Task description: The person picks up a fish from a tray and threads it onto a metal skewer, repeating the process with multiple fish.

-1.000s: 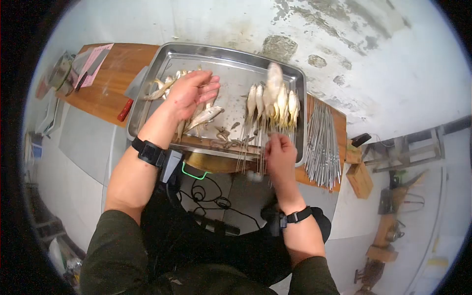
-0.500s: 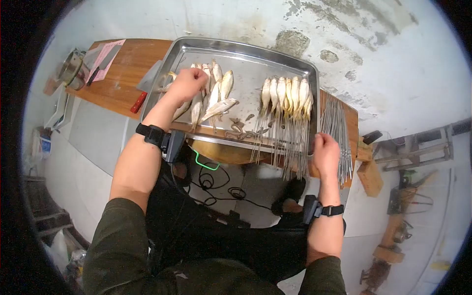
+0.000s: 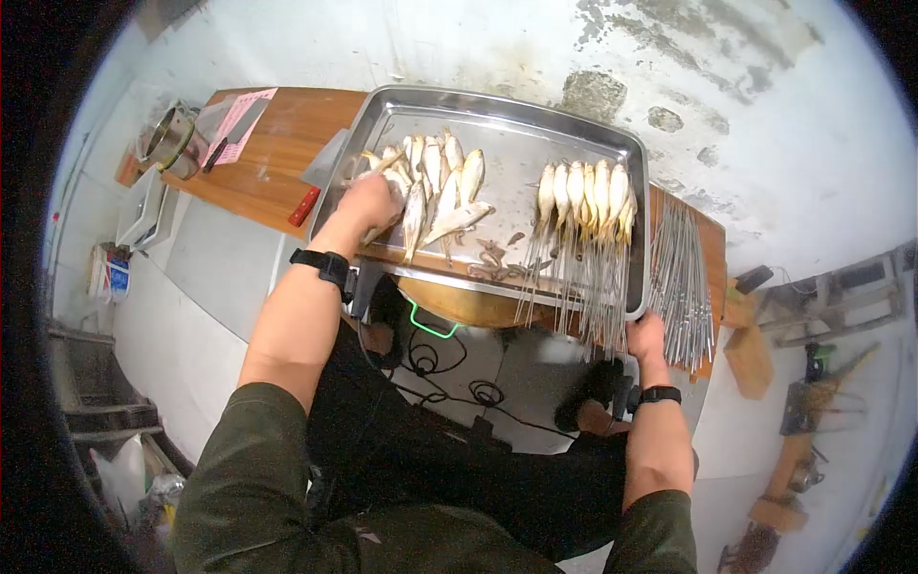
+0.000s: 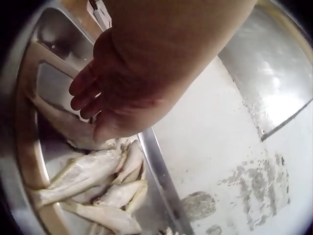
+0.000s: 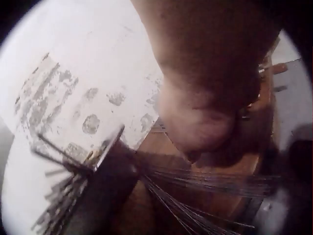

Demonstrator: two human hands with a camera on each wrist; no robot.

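In the head view, my left hand (image 3: 371, 203) is at the tray's left side, over the loose fish (image 3: 432, 163). The left wrist view shows its slightly bent fingers (image 4: 88, 98) and thumb beside a fish (image 4: 66, 122), with a gap between them. My right hand (image 3: 646, 335) is just below the tray's front right corner, near the loose skewers (image 3: 681, 287); its fingertips are hidden in both views, so a hold cannot be made out. A row of skewered fish (image 3: 576, 196) lies at the right of the metal tray (image 3: 497, 105), their skewers pointing toward me.
Dark scraps (image 3: 492, 260) lie near the tray's front edge. Left of the tray are a red-handled knife (image 3: 304, 206), a pink sheet (image 3: 241, 120) and a metal pot (image 3: 174, 139) on the wooden table (image 3: 273, 167). A green handle (image 3: 432, 327) shows below the tray.
The blurred fish over the right-hand row a second ago is gone from there; fish now lie side by side. My left hand has moved lower over the loose fish, my right hand toward the tray's corner.
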